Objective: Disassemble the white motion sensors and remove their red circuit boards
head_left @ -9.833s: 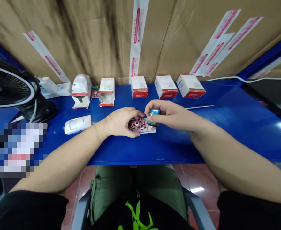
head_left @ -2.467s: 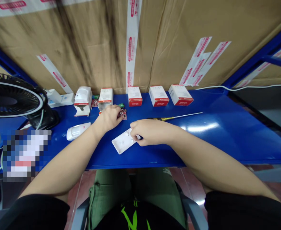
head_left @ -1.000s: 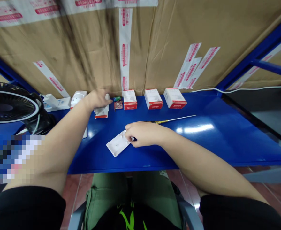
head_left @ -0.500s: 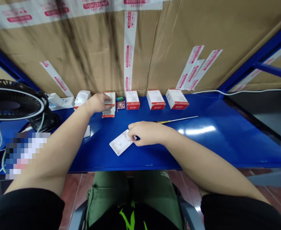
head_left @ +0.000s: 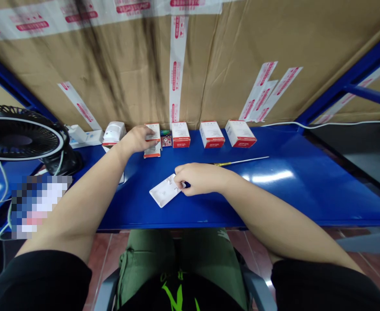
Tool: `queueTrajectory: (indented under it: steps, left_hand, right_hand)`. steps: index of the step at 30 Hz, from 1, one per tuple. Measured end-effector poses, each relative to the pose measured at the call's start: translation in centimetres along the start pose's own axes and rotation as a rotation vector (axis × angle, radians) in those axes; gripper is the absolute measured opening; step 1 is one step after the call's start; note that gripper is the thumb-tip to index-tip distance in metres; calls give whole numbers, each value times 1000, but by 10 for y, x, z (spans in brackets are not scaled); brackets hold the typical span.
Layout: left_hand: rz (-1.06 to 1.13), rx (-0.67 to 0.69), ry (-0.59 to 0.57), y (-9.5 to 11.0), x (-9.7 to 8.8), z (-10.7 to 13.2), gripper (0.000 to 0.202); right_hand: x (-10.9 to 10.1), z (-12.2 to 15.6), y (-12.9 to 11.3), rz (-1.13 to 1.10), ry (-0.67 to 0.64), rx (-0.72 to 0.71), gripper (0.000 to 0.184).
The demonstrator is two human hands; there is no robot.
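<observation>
My left hand (head_left: 137, 139) reaches to the back of the blue table, thumb and fingers on a small white-and-red box (head_left: 156, 133). Just right of that box lie a red circuit board (head_left: 166, 141) and a green cylindrical piece (head_left: 165, 132). Nearer the front, my right hand (head_left: 194, 178) has its fingers curled over the right end of a white plastic cover (head_left: 164, 193). This shallow, open-faced part lies tilted in direction on the table; its right end is hidden by the fingers. Behind my right hand lies a screwdriver (head_left: 248, 160) with a yellow handle.
Three white-and-red boxes (head_left: 180, 134) stand along the cardboard backing. To the left are a white domed device (head_left: 115, 131), a power strip (head_left: 91, 138) and a black fan (head_left: 24, 138). A white cable (head_left: 332, 124) runs along the right rear.
My left hand and the small box have shifted slightly right. My right hand stays on the white cover. The whole view has also moved a little.
</observation>
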State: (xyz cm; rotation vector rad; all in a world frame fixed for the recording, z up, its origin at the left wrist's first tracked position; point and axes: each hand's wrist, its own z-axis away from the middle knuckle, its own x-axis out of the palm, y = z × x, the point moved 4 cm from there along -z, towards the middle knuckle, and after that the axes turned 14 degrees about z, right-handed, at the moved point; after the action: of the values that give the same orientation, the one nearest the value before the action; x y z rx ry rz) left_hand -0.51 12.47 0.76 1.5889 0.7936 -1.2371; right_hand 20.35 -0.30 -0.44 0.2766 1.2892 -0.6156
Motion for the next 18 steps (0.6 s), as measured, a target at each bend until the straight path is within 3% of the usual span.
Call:
queueTrajectory:
  steps: [8, 11, 14, 16, 18]
  left_hand:
    - [33, 31, 6, 2, 2, 3, 55]
    - [45, 9, 25, -3, -7, 6, 53]
    - [-4, -97, 188, -19, -33, 19, 48]
    - [-92, -206, 339, -36, -54, 32, 48]
    - [-151, -311, 404, -58, -67, 42, 52]
  right_hand:
    - [0, 0, 0, 8, 22, -23, 16]
    - [0, 0, 1, 3, 26, -20, 16]
    - [-1, 1, 0, 1, 12, -5, 15]
    - [-1, 1, 0, 3, 2, 1, 14]
    - [-2, 1, -1, 4, -5, 2, 14]
